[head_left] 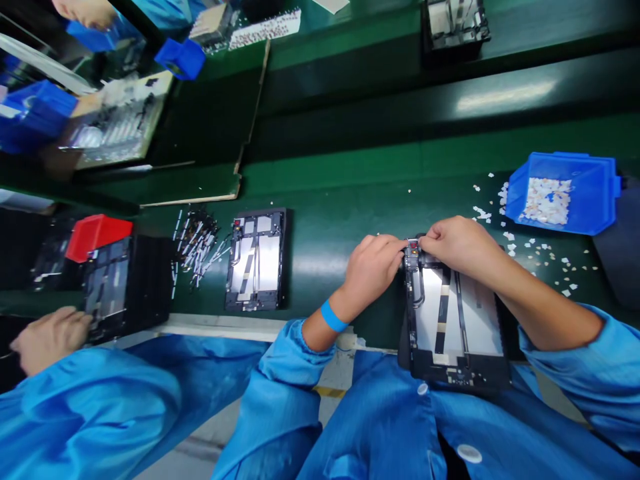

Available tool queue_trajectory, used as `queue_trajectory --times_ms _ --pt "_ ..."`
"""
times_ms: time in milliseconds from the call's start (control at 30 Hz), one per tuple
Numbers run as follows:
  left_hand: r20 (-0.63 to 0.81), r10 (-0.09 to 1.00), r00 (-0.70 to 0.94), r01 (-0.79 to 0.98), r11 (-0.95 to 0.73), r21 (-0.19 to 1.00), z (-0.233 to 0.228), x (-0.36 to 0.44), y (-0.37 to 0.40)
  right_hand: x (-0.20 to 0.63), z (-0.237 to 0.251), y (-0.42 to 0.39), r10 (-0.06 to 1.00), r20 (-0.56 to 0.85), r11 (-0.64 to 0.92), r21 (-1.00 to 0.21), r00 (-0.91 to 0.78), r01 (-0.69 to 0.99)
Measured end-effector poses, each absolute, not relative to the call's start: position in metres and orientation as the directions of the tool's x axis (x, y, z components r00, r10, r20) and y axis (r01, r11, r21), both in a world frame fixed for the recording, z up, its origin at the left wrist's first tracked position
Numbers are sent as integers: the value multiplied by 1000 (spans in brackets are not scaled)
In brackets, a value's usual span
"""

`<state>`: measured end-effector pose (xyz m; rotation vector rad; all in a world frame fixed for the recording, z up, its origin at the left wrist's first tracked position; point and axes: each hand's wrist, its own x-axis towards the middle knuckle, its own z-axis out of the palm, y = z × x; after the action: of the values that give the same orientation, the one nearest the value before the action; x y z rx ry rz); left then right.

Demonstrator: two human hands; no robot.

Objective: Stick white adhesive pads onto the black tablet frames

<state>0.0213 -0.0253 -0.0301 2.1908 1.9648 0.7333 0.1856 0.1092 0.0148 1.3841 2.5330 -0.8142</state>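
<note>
An opened tablet-like device (480, 313) with silver plates, dark ribbon cables and a black frame lies at the table's front edge. My left hand (374, 267), a blue band at its wrist, has its fingertips pinched at the device's upper left corner, beside a small red part. My right hand (457, 245) pinches just to the right of it, at the top edge. Whatever lies between the fingers of either hand is too small or hidden to make out. Another such device (256, 260) lies flat to the left.
A blue bin (565, 193) holds small white pieces, with more scattered around it. Thin strips (197, 243) lie in a pile at left. Beside a red bin (97, 237), a co-worker's hand (53, 337) touches a device stack (133, 287). Another device stack (455, 27) stands at the back.
</note>
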Motion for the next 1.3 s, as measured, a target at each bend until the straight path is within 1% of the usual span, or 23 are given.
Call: queue_trajectory --times_ms 200,500,600,667,700,767,833,900,967,1033,1100,1167,1233,1300 --pt "266 961 72 931 -160 329 -32 21 -26 183 15 110 743 -376 434 -360 -554 826" --pt "220 958 182 972 -209 110 -30 19 -27 186 9 113 730 -351 451 -398 -587 799" --pt "189 956 223 968 -240 73 -28 16 -26 189 7 113 717 -322 480 -414 -618 773" --pt "155 959 236 963 -252 92 -24 12 -23 195 3 110 714 -263 516 -428 -648 742" --pt "132 961 242 959 -257 116 -22 10 -21 200 -1 108 715 -210 541 -438 -667 718" --pt "88 962 257 947 -269 177 -19 4 -17 212 -9 102 698 -47 622 -455 -714 637" --pt "72 959 273 928 -282 242 -18 -3 -14 224 -18 97 621 127 737 -431 -773 521" --pt "113 956 271 902 -293 318 -19 -8 -13 235 -26 94 514 220 833 -361 -829 421" --pt "200 957 208 872 -275 405 -21 -11 -13 241 -30 92 430 225 888 -281 -874 364" --pt "281 953 116 848 -242 471 -24 -12 -14 242 -29 92 380 190 916 -216 -905 339" --pt "320 945 70 842 -228 488 -26 -11 -16 239 -25 92 350 147 931 -165 -925 326" --pt "323 943 82 846 -237 477 -26 -9 -17 236 -21 93 331 108 939 -130 -937 317" --pt "312 946 90 855 -234 463 -26 -7 -19 235 -20 95 309 86 944 -147 -947 295" --pt "300 950 85 867 -219 448 -25 -5 -22 238 -23 99 290 100 941 -212 -952 264"
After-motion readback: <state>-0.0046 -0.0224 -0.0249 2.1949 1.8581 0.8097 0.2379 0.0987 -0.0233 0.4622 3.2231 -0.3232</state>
